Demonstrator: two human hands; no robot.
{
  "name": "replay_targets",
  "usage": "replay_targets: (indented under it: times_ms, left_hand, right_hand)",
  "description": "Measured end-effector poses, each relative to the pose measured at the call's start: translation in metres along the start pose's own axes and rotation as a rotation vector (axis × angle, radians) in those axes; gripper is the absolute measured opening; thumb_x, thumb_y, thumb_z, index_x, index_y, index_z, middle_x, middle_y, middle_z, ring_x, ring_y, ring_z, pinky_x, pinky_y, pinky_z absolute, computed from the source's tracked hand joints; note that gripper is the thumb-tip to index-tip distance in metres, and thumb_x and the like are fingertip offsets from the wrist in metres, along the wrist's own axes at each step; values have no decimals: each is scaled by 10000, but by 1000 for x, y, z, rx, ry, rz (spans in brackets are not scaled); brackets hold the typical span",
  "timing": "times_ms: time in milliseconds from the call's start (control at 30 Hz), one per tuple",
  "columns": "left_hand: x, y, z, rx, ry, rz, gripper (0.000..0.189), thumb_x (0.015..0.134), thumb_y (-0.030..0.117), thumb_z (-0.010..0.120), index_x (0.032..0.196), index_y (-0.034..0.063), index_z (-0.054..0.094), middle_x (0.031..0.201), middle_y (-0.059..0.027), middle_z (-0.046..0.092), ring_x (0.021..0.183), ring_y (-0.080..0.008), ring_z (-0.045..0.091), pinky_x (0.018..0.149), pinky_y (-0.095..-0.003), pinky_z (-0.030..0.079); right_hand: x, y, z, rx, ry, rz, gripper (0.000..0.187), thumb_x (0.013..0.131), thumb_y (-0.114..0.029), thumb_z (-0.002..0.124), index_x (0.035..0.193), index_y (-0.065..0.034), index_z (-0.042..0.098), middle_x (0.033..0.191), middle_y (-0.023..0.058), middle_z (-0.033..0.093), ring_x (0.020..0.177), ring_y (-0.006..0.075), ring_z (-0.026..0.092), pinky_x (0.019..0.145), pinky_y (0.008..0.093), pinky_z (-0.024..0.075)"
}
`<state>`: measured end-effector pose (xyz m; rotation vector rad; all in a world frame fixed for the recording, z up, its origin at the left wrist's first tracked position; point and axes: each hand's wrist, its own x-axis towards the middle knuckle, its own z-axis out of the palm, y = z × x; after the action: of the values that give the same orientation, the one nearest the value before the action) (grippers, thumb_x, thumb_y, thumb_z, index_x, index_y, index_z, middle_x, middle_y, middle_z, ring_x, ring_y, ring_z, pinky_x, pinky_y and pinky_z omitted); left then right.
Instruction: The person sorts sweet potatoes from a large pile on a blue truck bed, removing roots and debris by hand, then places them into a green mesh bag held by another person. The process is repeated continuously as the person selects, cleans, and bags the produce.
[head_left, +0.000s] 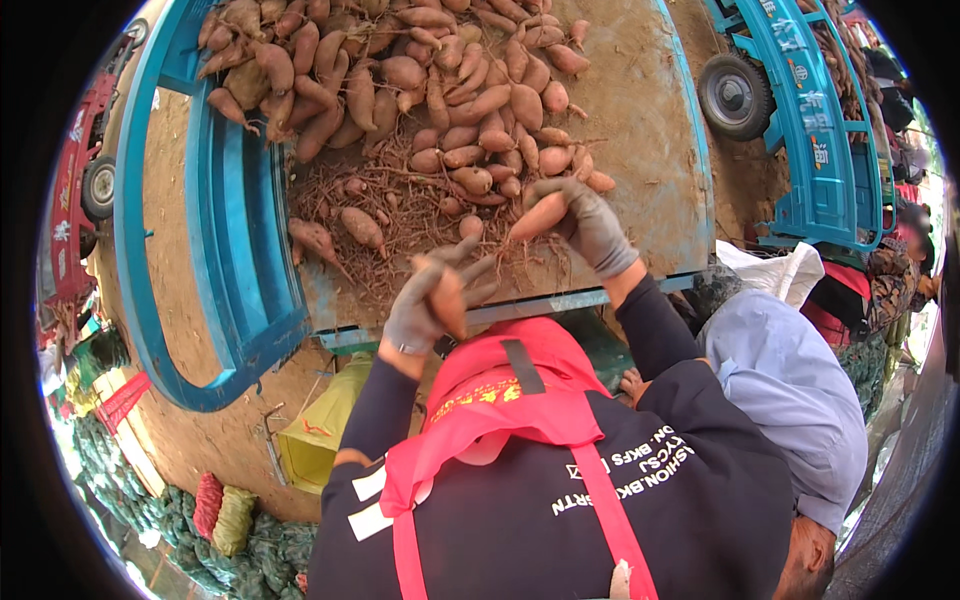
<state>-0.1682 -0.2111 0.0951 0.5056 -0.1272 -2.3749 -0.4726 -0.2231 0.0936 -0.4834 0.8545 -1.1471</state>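
Note:
My right hand (594, 229), in a grey work glove, grips a sweet potato (540, 216) over the front of the truck bed. Nearer my body, my left hand (417, 304), gloved alike, has another sweet potato (448, 298) against its palm; its fingers are spread and partly blurred. Beyond both hands lies a large heap of sweet potatoes (405, 73). Thin root strands (405, 199) litter the bed between my hands and the heap. A few roots lie loose there, including a stubby sweet potato (362, 227).
The blue side rail (135, 247) rises at the left of the wooden truck bed (637, 127). Close on my right, a person in a light blue shirt (780, 390) bends down. A yellow bag (311, 454) stands below left. Another blue truck (821, 142) is at the right.

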Motion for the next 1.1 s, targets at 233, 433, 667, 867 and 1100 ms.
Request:
replay_targets:
  times_ms: [233,433,667,867,1100]
  left_hand:
    - [33,-7,13,374,38,-336,759,934,243,648,1600,74,326,1416,-133,563,1074,-255,673,896,-370,566]
    - [10,-30,21,232,232,-235,754,929,256,654,1599,97,345,1401,-131,578,1120,-305,660,865,-363,554]
    - [-30,-28,-51,199,407,-187,451,912,180,679,1328,61,551,1373,-165,607,1273,-360,618,905,-435,568]
    - [-53,-29,-56,193,471,-113,416,896,182,677,1281,66,566,1306,-210,636,1242,-367,639,912,-432,570]
    - [-74,-27,-22,74,341,61,475,869,218,691,1305,82,563,1299,-245,640,1179,-390,653,896,-393,562]
  right_hand:
    - [-30,62,47,-1009,236,-476,171,968,-228,722,1025,-67,725,962,91,686,930,262,668,836,357,548]
    - [-3,33,-6,-1164,407,-368,119,897,-147,705,976,-60,716,945,156,710,892,331,696,811,442,556]
    - [67,17,-173,-1940,337,22,633,915,-243,678,1518,-230,488,1519,179,464,1259,426,583,1034,585,482]
    - [79,20,-192,-1423,530,41,691,881,-231,731,1516,-189,463,1356,167,629,1211,356,647,975,448,554]
    - [-27,-16,-89,208,178,-264,753,975,-325,697,1611,-104,359,1445,150,591,1111,236,661,779,366,605]
